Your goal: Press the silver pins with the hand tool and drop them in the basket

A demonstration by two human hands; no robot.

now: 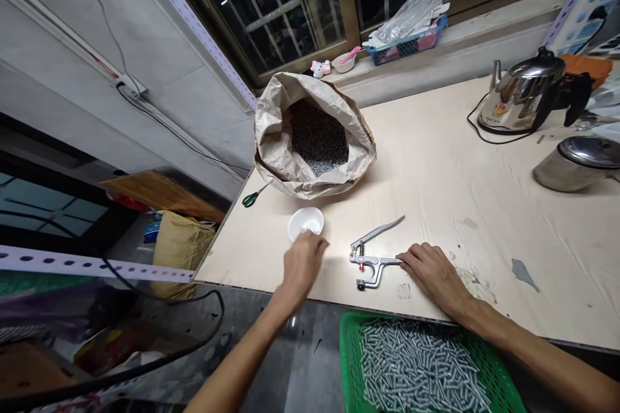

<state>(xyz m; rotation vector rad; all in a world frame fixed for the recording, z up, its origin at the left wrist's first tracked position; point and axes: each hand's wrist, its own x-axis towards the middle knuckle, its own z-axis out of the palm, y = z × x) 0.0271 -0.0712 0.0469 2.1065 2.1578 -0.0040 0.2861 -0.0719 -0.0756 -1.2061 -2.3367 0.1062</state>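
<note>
Pale wall panels (208,71) slope down toward a light wooden table (436,161). At its left end lie green-handled scissors (249,199), beside an open sack (274,122) of small dark and silvery pieces. Just in front, the left hand (301,264) is at the near edge of a white bowl (292,222), fingers bent inward; I cannot tell whether they pinch anything. Hand pliers (372,261) lie right of the bowl, above a green basket (345,361) of metal pieces (421,368). The right hand (433,276), fingers close together, touches their lower handle; its thumb is hidden, so its grip is unclear. Farther right stands a kettle (520,93).
</note>
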